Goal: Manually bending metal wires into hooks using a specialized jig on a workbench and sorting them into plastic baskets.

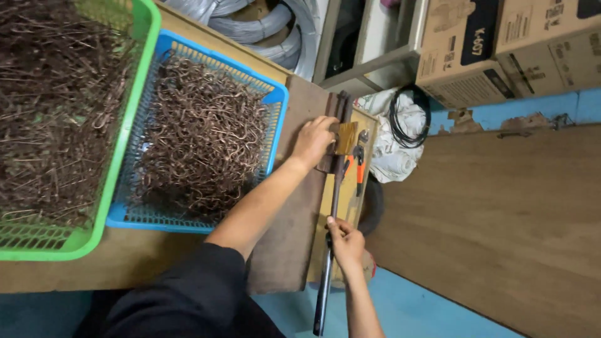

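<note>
Nearest the lens, a black sleeve (188, 294) fills the lower middle of the frame, and from it the left hand (313, 141) stretches up to the centre. That hand lies palm down, fingers curled over a small brass-coloured block (346, 136) at the head of a bench tool, pressing on it; whether the fingers pinch anything beneath cannot be told. Lower, right of centre, the right hand (345, 243) is wrapped tight around a long dark lever handle (327, 275) that runs from the bottom edge up to the block. Both sit on a worn brown board (294, 231) over a wooden bench (125, 260). Left of the board stands 1 blue plastic basket (278, 94) heaped with bent copper-coloured wire hooks (200, 134); at the far left, 1 green basket (113, 181) holds darker straight wire pieces (50, 106). Orange-handled pliers (360, 169) lie just right of the block
</note>
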